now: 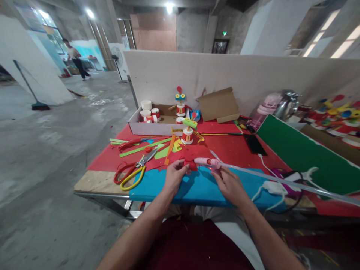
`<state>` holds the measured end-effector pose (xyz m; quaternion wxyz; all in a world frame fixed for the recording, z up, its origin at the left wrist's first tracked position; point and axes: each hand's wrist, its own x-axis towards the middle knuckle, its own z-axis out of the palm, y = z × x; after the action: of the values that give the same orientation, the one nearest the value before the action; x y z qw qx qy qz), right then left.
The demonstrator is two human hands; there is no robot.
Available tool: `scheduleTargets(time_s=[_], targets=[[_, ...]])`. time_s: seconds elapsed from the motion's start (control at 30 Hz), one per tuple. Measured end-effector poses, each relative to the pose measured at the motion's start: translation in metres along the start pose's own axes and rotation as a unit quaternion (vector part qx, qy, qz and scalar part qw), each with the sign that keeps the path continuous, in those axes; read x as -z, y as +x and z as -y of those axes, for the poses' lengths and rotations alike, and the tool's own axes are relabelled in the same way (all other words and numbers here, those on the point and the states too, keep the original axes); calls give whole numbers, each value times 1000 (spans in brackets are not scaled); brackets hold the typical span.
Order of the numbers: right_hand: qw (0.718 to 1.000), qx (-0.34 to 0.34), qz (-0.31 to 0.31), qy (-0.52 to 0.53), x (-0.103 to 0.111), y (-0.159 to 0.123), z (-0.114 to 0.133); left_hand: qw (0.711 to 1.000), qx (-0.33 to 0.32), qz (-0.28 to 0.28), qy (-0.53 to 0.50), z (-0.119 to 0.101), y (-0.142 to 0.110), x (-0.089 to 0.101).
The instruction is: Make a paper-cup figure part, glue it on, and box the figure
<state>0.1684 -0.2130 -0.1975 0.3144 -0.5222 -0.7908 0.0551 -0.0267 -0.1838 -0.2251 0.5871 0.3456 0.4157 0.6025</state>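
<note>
My right hand [225, 180] grips a pink hot glue gun [206, 162], its nozzle pointing left and a long clear glue stick [270, 174] trailing out behind it. My left hand [176, 173] pinches a small red paper piece [189, 163] right in front of the nozzle. Both hands are over a blue sheet [157, 184] at the table's near edge. Just beyond them stands a red and white paper cup figure [187, 135] with a green head and spring-like paper arms. To the left lie scissors [146, 159] with one red and one yellow handle.
Colored paper strips [144, 148] lie scattered on the red sheet. A shallow box [149, 129] with paper cups stands at the back. On the right are a phone [254, 144], cables, a green board [306, 153] and more figures. Far left, a person [75, 58] is walking.
</note>
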Motion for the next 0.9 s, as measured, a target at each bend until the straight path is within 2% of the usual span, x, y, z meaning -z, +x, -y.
scheduleTargets(time_s=[0.3, 0.6, 0.9], targets=[[999, -11, -34, 21, 6, -1, 2, 1000, -5, 4, -3, -3, -1, -2], [1000, 15, -6, 22, -1, 6, 12, 1000, 5, 10, 14, -3, -1, 0], [999, 31, -9, 19, -5, 7, 12, 1000, 10, -6, 0, -2, -1, -1]])
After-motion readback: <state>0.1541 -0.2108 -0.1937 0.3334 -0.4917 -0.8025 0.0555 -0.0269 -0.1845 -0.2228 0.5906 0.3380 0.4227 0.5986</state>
